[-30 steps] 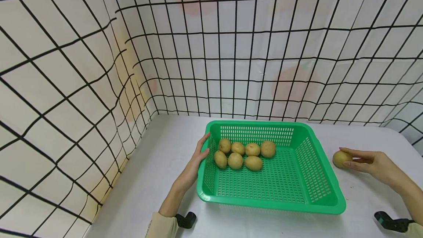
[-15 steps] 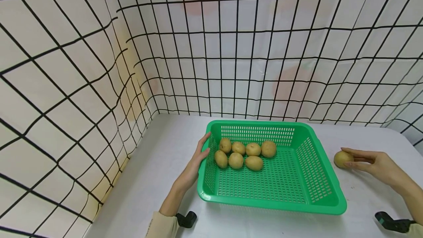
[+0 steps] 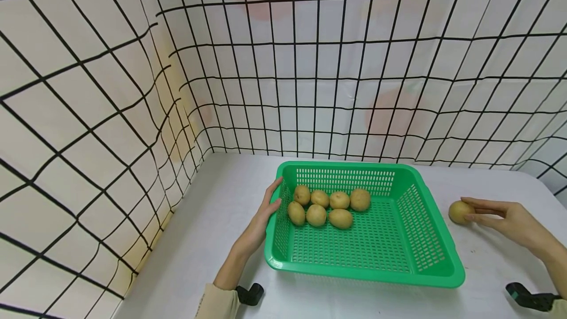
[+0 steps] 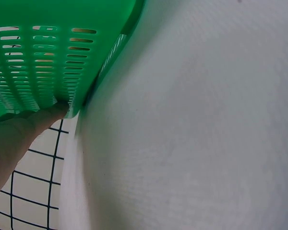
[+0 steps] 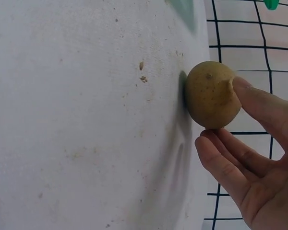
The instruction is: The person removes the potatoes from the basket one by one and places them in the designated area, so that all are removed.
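A green plastic basket (image 3: 359,275) with slotted walls sits on the white table. Several potatoes (image 3: 340,219) lie inside it in two rows toward the left. My left hand (image 3: 259,220) holds the basket's left side, thumb and forefinger at the rim. In the left wrist view, part of that hand (image 4: 19,139) lies against the slotted outer wall. Right of the basket, my right hand (image 3: 509,219) pinches a single potato (image 3: 459,212). The right wrist view shows the thumb (image 5: 259,103) on one side of this potato (image 5: 211,93) and the fingertips at its other side.
Black wire mesh (image 3: 314,78) rises along the back and left edges of the table (image 3: 190,240), with pale sheeting behind it. Small brown crumbs (image 5: 142,72) are scattered on the tabletop near the right hand. Dark devices (image 3: 250,295) are strapped to both wrists.
My right hand has shifted slightly to the right, the potato with it. The left hand, the basket and the potatoes inside stay where they were.
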`<state>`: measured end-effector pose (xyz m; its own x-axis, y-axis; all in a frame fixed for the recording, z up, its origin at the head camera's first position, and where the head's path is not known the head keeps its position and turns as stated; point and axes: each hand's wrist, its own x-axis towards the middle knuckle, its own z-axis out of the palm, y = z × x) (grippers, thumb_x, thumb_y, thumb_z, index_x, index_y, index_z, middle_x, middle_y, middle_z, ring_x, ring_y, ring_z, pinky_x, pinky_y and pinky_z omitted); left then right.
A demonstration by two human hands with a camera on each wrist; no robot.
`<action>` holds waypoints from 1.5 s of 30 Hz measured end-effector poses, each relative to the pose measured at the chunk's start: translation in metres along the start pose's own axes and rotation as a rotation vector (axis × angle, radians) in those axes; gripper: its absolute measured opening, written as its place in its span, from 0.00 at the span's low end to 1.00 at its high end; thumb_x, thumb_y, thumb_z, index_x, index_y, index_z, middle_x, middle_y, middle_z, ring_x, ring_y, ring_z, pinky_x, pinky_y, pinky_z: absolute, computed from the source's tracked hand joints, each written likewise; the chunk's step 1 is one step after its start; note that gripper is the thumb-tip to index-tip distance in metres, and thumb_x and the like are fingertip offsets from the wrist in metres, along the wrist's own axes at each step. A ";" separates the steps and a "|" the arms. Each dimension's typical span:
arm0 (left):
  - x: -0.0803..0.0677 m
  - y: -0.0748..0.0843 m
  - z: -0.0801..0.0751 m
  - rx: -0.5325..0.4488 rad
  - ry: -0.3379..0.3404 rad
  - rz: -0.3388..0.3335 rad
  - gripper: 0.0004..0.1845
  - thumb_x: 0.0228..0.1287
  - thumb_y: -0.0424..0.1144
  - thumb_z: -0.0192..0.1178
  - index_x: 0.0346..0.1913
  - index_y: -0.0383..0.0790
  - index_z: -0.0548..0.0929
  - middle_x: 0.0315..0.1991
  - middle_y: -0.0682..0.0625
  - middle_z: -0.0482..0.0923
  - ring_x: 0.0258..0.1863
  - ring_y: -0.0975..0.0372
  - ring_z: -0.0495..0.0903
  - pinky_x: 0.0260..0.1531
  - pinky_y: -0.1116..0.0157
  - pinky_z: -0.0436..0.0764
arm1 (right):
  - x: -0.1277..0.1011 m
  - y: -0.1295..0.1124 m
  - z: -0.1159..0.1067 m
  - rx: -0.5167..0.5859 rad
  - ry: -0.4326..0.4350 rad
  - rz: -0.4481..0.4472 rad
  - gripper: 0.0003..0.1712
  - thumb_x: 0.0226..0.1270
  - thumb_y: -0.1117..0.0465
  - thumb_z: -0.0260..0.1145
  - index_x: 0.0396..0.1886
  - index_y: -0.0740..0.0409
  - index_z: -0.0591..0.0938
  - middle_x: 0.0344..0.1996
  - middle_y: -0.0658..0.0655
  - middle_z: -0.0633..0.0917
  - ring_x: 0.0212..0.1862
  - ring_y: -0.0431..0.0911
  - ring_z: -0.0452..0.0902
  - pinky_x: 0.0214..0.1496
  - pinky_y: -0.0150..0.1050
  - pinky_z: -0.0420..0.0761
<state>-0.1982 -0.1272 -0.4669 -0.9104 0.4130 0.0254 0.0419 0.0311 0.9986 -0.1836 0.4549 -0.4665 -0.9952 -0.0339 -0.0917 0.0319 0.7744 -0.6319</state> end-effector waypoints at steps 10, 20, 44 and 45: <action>0.000 -0.001 0.000 0.000 -0.005 0.002 0.30 0.83 0.56 0.36 0.82 0.72 0.43 0.85 0.51 0.34 0.84 0.44 0.42 0.75 0.32 0.56 | 0.004 -0.012 -0.014 -0.091 0.088 -0.097 0.34 0.75 0.48 0.67 0.73 0.61 0.73 0.54 0.13 0.66 0.66 0.79 0.61 0.53 0.80 0.67; 0.001 -0.001 0.000 -0.006 0.001 -0.005 0.30 0.83 0.56 0.38 0.81 0.73 0.44 0.85 0.52 0.35 0.84 0.46 0.42 0.75 0.33 0.55 | 0.013 -0.060 -0.026 -0.118 0.112 -0.125 0.37 0.75 0.48 0.67 0.74 0.64 0.72 0.63 0.80 0.76 0.67 0.80 0.59 0.57 0.84 0.58; 0.000 0.001 0.001 0.000 0.002 -0.008 0.30 0.83 0.57 0.37 0.81 0.73 0.44 0.85 0.53 0.35 0.84 0.46 0.41 0.75 0.33 0.56 | 0.029 -0.188 -0.021 -0.073 -0.022 -0.327 0.29 0.74 0.48 0.68 0.72 0.40 0.77 0.62 0.56 0.85 0.58 0.28 0.73 0.56 0.64 0.81; 0.000 0.001 0.001 -0.001 0.005 -0.011 0.29 0.83 0.57 0.37 0.81 0.74 0.45 0.85 0.54 0.36 0.84 0.47 0.42 0.75 0.33 0.56 | 0.030 -0.192 -0.019 -0.070 -0.039 -0.339 0.29 0.74 0.48 0.68 0.73 0.40 0.77 0.63 0.57 0.85 0.58 0.27 0.73 0.56 0.64 0.81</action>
<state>-0.1975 -0.1263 -0.4660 -0.9127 0.4083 0.0146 0.0315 0.0347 0.9989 -0.2218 0.3168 -0.3331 -0.9438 -0.3196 0.0847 -0.3079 0.7562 -0.5774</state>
